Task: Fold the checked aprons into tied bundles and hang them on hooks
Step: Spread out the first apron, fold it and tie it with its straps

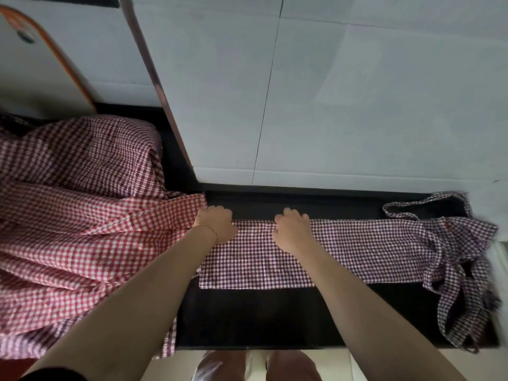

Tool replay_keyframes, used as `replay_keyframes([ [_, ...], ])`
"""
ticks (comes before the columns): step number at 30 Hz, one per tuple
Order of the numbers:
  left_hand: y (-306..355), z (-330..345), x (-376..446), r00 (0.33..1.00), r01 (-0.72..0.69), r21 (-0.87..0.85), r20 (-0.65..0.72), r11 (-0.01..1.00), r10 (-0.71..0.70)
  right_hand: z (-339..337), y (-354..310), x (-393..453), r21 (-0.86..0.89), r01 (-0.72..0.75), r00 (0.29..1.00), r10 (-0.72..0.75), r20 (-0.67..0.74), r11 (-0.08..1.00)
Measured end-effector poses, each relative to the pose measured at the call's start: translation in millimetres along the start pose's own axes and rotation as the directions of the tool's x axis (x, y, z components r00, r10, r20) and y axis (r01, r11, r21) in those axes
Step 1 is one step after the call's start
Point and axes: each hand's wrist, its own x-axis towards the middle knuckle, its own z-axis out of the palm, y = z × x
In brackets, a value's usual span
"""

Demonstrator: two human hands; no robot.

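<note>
A purple checked apron (357,251) lies folded into a long flat strip across the black counter (275,317). Its straps (464,265) are bunched at the right end and hang over the counter's edge. My left hand (215,224) grips the strip's far edge at its left end, fingers curled over the cloth. My right hand (292,229) grips the same far edge a little to the right, knuckles up. Both forearms reach in from the bottom of the view.
A heap of red checked aprons (74,215) covers the counter's left side and drapes over its front. A white tiled wall (357,92) rises behind the counter. A white appliance with orange trim (41,64) stands at the back left.
</note>
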Motion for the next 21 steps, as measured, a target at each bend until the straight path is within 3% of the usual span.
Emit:
replay_keyframes([
  [5,-2.7,4.2,2.1,0.997,0.050,-0.157,-0.048,0.986,-0.059,2.7,4.8,5.8,0.035,0.006,0.999,-0.005,-0.035,0.999],
  [9,-4.1,9.2,1.8,0.994,0.054,-0.134,-0.084,0.990,-0.066,9.7,2.4,7.1,0.016,0.011,0.998,-0.010,-0.064,1.000],
  [13,1.5,21.7,-10.0,0.943,0.088,0.019,-0.325,0.996,-0.077,21.0,-2.7,-3.4,0.027,-0.026,0.948,0.033,-0.317,0.999],
  [16,26.3,34.8,-21.6,0.878,-0.085,-0.011,-0.474,0.996,0.070,35.9,-7.8,-13.6,0.021,0.078,0.846,-0.055,-0.530,0.997],
  [18,47.3,51.1,-26.4,0.890,-0.193,-0.078,-0.434,0.978,0.141,49.4,-7.6,-22.7,0.016,0.187,0.802,-0.143,-0.580,0.982],
  [21,57.8,81.3,-25.0,0.952,-0.140,-0.166,-0.293,0.976,0.086,67.5,-2.2,-33.8,0.001,0.211,0.840,-0.181,-0.512,0.977],
])
